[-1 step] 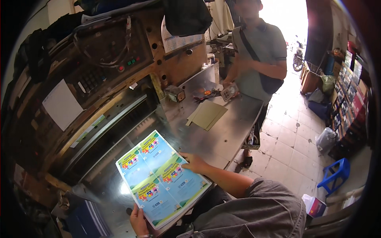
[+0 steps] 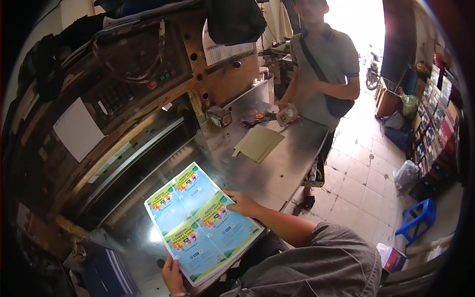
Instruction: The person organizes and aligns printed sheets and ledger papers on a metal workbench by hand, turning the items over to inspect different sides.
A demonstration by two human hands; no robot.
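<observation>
A squared stack of printed sheets (image 2: pixel 203 222), light blue with green and yellow artwork repeated in panels, lies tilted on the metal table of a large machine. My left hand (image 2: pixel 173 275) grips the stack's near left edge, its fingers bent against the side. At the right edge, my right hand (image 2: pixel 242 203) holds the stack with the thumb on top; its other fingers are partly hidden. Beyond the stack, the machine's dark slot (image 2: pixel 148 153) runs across under the control panel.
Brown cardboard pieces (image 2: pixel 258 143) lie on the metal side table (image 2: pixel 297 148). A person (image 2: pixel 316 69) with a shoulder bag stands at its far end. A white paper (image 2: pixel 79 128) is on the machine front. A blue stool (image 2: pixel 416 218) stands on the tiled floor at right.
</observation>
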